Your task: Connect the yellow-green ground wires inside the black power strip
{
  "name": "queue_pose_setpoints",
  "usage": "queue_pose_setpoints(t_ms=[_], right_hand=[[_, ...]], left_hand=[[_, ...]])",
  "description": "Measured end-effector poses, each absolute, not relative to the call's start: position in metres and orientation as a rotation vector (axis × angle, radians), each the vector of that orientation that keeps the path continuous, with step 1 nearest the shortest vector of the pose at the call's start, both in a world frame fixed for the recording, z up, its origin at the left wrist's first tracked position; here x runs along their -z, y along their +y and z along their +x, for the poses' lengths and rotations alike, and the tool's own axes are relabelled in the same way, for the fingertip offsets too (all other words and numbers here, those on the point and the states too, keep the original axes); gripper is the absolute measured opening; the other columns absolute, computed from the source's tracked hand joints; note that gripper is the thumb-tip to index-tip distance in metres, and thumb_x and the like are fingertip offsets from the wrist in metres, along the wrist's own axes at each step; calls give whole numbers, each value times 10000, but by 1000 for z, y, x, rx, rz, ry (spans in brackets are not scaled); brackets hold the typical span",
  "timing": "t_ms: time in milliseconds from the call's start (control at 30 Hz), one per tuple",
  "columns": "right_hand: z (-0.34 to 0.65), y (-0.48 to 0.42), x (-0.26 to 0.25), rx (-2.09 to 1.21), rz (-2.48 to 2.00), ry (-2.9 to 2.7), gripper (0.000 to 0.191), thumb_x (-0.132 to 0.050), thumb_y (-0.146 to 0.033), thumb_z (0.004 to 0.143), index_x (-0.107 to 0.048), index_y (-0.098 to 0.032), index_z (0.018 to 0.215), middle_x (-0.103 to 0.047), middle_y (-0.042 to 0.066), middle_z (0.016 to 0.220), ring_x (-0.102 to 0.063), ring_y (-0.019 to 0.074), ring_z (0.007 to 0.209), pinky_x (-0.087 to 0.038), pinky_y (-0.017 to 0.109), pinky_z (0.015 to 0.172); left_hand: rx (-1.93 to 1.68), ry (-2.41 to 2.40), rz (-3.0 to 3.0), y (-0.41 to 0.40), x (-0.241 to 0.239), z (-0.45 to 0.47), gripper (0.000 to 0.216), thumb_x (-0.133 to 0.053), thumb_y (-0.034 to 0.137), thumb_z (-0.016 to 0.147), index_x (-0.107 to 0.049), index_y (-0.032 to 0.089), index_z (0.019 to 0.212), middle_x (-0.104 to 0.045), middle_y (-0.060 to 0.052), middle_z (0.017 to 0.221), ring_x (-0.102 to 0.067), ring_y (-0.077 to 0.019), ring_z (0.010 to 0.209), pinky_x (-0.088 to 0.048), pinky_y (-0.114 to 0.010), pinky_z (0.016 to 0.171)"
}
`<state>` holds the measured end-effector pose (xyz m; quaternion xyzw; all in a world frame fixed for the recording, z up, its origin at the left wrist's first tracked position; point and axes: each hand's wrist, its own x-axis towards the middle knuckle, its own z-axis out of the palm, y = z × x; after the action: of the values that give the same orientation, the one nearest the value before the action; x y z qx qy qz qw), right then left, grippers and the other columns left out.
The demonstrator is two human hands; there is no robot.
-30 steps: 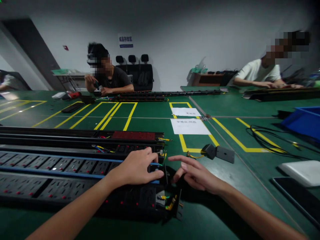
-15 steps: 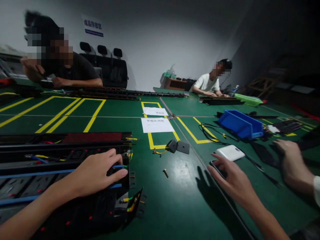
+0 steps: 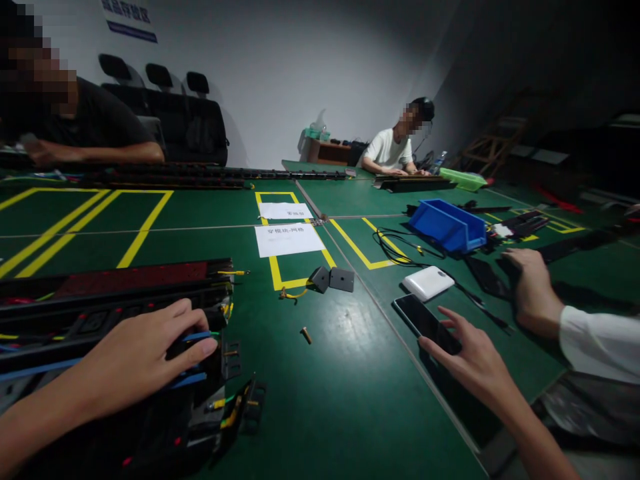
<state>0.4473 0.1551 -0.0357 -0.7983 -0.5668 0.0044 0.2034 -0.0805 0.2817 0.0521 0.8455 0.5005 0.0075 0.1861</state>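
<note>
- Well, the left hand lies across the end of the blue-edged strip, at the near left of the table; its fingers are bent and its thumb stands apart from them. Whether it grips the strip or merely rests there, I can't tell.
- The right hand is at the phone, thumb by one long edge, fingers spread over towards the other, fairly wide. I can't tell from here whether it has hold of it.
- The phone lies screen up at the right, beside the table seam, with a white box just beyond.
- Between the hands, well apart from both, lies a bolt.
- Beyond the bolt are two grey caps, near a sheet of paper.
- A co-worker's hand, white-sleeved, reaches in from the right, nearer us than the blue bin.
- Across the table, someone in a white shirt leans over black rails.
</note>
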Motion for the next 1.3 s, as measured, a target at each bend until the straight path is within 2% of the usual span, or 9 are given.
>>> queue_pose_setpoints(t_ms=[267, 433, 533, 600, 700, 767, 900, 1300], right_hand=[[445, 159, 35, -49, -2222, -1535, 754, -605, -668, 785, -541, -216, 1386, -675, 145, 1117, -629, 381, 964, -498, 531, 845], [448, 161, 26, -146, -2194, -1545, 835, -639, -670, 791, -475, -229, 1481, -672, 170, 1169, -635, 396, 966, -501, 545, 843], [459, 157, 24, -338, -2115, -1445, 831, -611, -684, 818, -450, -237, 1499, -678, 166, 1213, -661, 376, 1016, -538, 519, 859], [467, 152, 23, -431, -2036, -1366, 789, -549, -701, 854, -461, -239, 1488, -667, 165, 1272, -653, 362, 1119, -544, 503, 927], [476, 142, 24, -456, -1988, -1357, 723, -515, -690, 879, -509, -248, 1451, -605, 156, 1406, -560, 352, 1309, -471, 497, 1078], [479, 137, 27, -463, -1980, -1381, 680, -532, -651, 885, -517, -268, 1447, -547, 138, 1481, -507, 344, 1371, -437, 496, 1117], [483, 134, 33, -475, -1975, -1407, 682, -564, -601, 873, -479, -301, 1480, -495, 132, 1527, -489, 360, 1380, -451, 535, 1087], [477, 135, 35, -360, -2058, -1509, 706, -603, -605, 877, -470, -294, 1496, -522, 134, 1486, -439, 376, 1395, -451, 550, 1075]], left_hand=[[-37, 1412, 2360, 285, -48, -81, 428, -456, 636, 911, -686, 283, 984, -645, -22, 1025, -633, -231, 900, -404, -324, 806], [-14, 1420, 2358, 283, -49, -79, 454, -419, 655, 922, -665, 279, 985, -638, -20, 1023, -630, -240, 922, -389, -328, 814], [-56, 1427, 2366, 282, -48, -79, 449, -408, 644, 929, -659, 276, 981, -634, -14, 1016, -627, -242, 930, -382, -336, 832], [-40, 1437, 2370, 284, -46, -80, 441, -413, 642, 930, -663, 283, 980, -637, -5, 1014, -627, -236, 925, -387, -330, 830], [11, 1462, 2378, 287, -42, -83, 422, -421, 643, 928, -672, 308, 979, -654, 12, 1014, -630, -230, 925, -403, -316, 820], [20, 1461, 2386, 289, -41, -84, 428, -414, 647, 927, -676, 314, 991, -660, 10, 1024, -631, -233, 926, -409, -319, 820], [41, 1448, 2377, 290, -40, -85, 461, -398, 663, 925, -679, 307, 1009, -650, 2, 1032, -632, -236, 916, -404, -333, 824], [54, 1456, 2359, 289, -41, -84, 421, -412, 635, 933, -670, 307, 986, -647, 11, 1022, -628, -241, 926, -391, -334, 823]])
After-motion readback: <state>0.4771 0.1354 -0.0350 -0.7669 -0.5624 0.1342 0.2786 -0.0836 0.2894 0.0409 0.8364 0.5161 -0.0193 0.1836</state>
